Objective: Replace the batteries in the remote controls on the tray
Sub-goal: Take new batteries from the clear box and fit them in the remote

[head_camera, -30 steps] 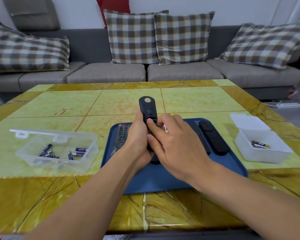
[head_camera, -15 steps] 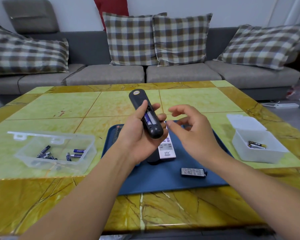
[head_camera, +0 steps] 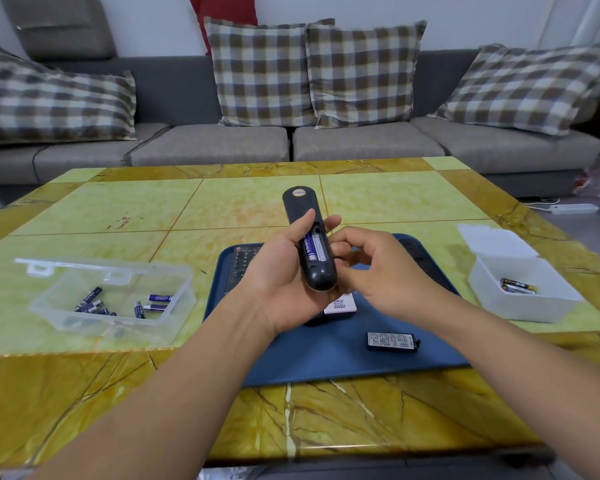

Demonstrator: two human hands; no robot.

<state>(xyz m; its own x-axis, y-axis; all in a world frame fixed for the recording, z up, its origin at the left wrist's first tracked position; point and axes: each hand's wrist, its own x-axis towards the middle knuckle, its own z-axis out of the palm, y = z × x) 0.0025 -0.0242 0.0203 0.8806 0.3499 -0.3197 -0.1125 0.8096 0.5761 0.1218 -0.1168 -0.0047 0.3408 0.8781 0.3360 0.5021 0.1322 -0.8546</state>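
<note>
My left hand holds a black remote back side up above the blue tray. Its battery bay is uncovered, with a blue battery and a second one beside it inside. My right hand is right beside the remote, fingers curled toward the bay; I see nothing in them. The remote's black cover lies on the tray near its front. A white remote and other black remotes lie on the tray, partly hidden by my hands.
A clear box with several blue batteries sits left of the tray. A white box holding a few batteries stands at the right, lid open. Behind the green and yellow table is a grey sofa with checked cushions.
The cover came off the remote and now lies on the tray. My left hand lifted and tilted the remote. My right hand opened, then curled in beside the battery bay.
</note>
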